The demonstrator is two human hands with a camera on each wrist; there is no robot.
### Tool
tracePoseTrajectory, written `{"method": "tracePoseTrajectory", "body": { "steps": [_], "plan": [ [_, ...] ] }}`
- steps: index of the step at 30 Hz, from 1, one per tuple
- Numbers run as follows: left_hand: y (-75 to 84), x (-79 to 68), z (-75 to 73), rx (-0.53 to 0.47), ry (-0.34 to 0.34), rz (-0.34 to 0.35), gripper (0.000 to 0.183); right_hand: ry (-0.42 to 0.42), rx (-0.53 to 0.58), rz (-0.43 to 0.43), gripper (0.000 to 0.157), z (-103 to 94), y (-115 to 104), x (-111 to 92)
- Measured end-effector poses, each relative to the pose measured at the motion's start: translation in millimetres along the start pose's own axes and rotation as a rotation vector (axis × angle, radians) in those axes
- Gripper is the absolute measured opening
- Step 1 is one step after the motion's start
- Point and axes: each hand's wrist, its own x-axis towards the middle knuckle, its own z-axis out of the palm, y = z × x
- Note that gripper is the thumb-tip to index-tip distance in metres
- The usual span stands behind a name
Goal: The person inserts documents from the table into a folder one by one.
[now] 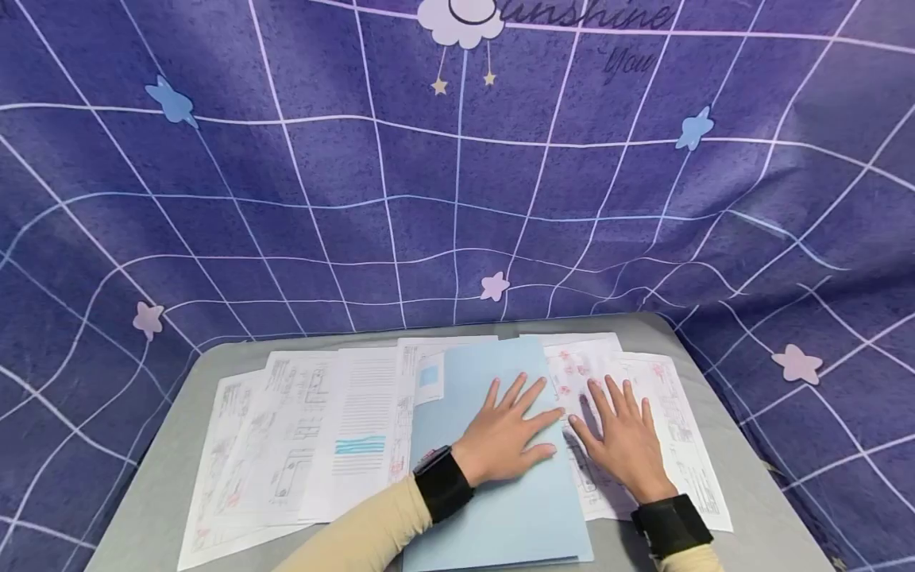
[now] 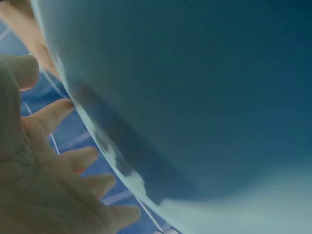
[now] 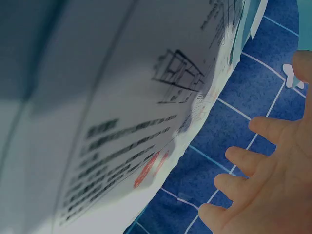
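Left grip (image 1: 503, 437), fingers spread apart, is over my folder (image 1: 515, 508) in the middle of the worktop (image 1: 765, 532). Right grip (image 1: 629, 445), fingers also apart, is over papers (image 1: 679, 445) just beside it. More papers (image 1: 364, 413) lie to its left.

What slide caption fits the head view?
Left hand spread over blue folder, right hand spread over printed sheets, starry cloth behind.

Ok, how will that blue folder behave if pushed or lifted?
The blue folder looks thin and flat, so it's probably light and somewhat bendy. It overlaps papers, so pushing may drag some along. The left hand is spread over it, possibly pinning it.
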Motion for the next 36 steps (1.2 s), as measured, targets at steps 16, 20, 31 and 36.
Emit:
{"method": "tracePoseTrajectory", "body": {
  "steps": [16, 20, 31, 36],
  "plan": [
    [23.3, 8.8, 10.0, 0.082, -0.195, 0.015, 0.048, 0.014, -0.026, 0.001, 0.072, 2.7, 4, -6],
    [20.5, 8.5, 7.0, 0.072, -0.168, 0.029, 0.05, 0.017, -0.015, -0.014, 0.071, 0.1, 1, -6],
    [20.1, 6.1, -18.0, -0.123, -0.069, 0.065, 0.052, -0.065, 0.023, -0.095, 0.063, -12.9, -24, -8],
    [20.3, 1.4, -34.6, -0.23, 0.015, 0.096, 0.05, -0.122, 0.099, -0.163, 0.069, -14.8, -35, -14]
  ]
}}
